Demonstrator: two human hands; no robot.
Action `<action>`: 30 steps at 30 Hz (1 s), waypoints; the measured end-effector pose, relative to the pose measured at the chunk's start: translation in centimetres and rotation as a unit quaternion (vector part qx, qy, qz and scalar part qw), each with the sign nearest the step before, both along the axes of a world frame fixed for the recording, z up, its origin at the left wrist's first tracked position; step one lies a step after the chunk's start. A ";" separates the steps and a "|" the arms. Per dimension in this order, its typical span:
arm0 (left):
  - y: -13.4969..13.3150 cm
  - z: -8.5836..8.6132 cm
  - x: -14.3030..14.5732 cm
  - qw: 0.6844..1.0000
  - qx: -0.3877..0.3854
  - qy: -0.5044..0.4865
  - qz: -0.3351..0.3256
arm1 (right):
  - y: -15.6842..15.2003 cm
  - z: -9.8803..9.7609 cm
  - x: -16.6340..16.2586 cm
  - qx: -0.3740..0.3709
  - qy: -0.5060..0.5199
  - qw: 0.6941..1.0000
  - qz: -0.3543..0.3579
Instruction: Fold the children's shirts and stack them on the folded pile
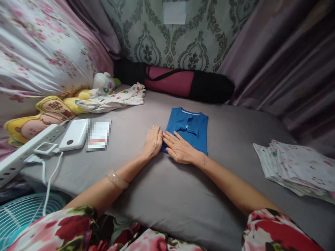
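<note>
A folded blue shirt (190,128) lies on the grey sheet of the bed (146,181), collar toward the far wall. My right hand (179,148) lies flat on the shirt's near left corner, fingers stretched out. My left hand (153,141) rests palm down on the sheet right beside that edge, fingers together and straight, touching the shirt's side. A pale bangle (117,179) circles my left wrist. Neither hand holds anything.
A stack of folded white patterned cloths (295,167) sits at the right. At the left are a power strip (28,148), a white power bank (73,134), plush toys (52,109) and a printed garment (115,99). A dark red-and-black bag (188,83) lies along the wall.
</note>
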State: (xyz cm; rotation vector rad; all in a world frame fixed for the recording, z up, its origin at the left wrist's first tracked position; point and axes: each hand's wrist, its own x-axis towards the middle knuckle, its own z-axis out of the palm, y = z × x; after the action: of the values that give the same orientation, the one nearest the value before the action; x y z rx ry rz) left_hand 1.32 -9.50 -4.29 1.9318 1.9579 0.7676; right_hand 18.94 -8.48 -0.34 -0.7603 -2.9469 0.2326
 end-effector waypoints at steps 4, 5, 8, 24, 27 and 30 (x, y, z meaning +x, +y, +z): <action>0.1 0.1 0.0 0.999 0.003 -0.041 0.002 | 0.3 -1.4 -1.6 -0.012 0.008 1.000 0.016; 0.1 0.1 0.1 0.999 0.004 -0.042 0.000 | 0.4 -1.6 -1.7 -0.015 0.011 1.000 0.017; -0.1 0.2 0.1 1.000 0.009 -0.023 -0.012 | 0.4 -1.5 -1.5 -0.028 0.022 0.999 0.019; -1.2 0.8 1.1 0.939 0.019 0.184 -0.290 | -3.3 -2.5 7.0 0.001 0.020 0.969 -0.245; -1.2 1.1 0.8 0.937 0.002 0.183 -0.299 | -2.8 -2.2 7.9 -0.058 0.079 0.966 -0.240; -1.4 1.5 0.0 0.933 -0.002 0.178 -0.312 | -3.0 -2.0 9.4 -0.070 0.130 0.957 -0.251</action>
State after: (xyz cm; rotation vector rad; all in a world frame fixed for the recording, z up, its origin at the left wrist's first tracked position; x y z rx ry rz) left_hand 1.36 -10.94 -2.75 2.6177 1.3330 0.2451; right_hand 28.38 -11.46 -2.35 -1.3461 -2.4121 0.4582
